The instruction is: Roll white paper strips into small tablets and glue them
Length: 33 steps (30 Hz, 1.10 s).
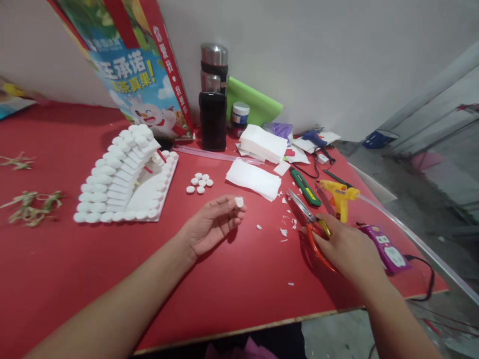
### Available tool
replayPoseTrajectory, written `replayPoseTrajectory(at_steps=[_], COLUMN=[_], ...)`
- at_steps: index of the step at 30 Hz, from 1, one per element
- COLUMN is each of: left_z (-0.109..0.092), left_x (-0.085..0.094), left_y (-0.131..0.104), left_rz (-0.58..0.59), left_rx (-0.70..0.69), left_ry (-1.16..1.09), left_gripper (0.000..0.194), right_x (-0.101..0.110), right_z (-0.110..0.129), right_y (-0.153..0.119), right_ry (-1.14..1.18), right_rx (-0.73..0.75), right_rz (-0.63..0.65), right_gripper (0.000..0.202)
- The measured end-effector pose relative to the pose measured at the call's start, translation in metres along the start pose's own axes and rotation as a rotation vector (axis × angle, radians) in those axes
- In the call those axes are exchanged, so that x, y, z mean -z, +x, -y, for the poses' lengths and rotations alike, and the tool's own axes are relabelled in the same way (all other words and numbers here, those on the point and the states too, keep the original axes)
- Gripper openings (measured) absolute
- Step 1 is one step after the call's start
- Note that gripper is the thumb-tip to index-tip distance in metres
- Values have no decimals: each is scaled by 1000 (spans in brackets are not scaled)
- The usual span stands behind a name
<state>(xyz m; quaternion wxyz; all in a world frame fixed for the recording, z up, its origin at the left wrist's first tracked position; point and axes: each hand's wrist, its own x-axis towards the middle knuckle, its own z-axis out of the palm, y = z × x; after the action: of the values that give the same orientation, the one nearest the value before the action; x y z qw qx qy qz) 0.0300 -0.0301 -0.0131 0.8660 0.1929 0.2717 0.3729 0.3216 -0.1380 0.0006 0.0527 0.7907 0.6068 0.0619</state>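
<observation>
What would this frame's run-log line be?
left hand: pinching small white disc | right hand: on red-handled scissors | left of scissors: paper scraps | right: yellow glue gun

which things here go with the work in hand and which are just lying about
Likely in the work: white piece in left hand, scissors in right hand, white discs, white model, craft knife, yellow glue gun

Probably lying about: colourful bag, flask, white-lidded jar

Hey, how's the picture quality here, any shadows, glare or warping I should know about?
In the head view: a soft shadow beside the orange-handled metal scissors; mild glints on the silver-topped dark flask; wide-angle stretching toward the edges, strongest on both forearms; fine print soft on the small white-lidded jar.
</observation>
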Motion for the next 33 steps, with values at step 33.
replayPoseTrajectory(at_steps=[33], left_z=[-1], left_x=[-5], left_y=[-1], left_rz=[-99], left_rx=[23], left_ry=[-50], left_gripper=[18], right_x=[-13], right_z=[-19], right_y=[5], right_ry=[273], right_rx=[109], right_rz=[107], right_gripper=[45])
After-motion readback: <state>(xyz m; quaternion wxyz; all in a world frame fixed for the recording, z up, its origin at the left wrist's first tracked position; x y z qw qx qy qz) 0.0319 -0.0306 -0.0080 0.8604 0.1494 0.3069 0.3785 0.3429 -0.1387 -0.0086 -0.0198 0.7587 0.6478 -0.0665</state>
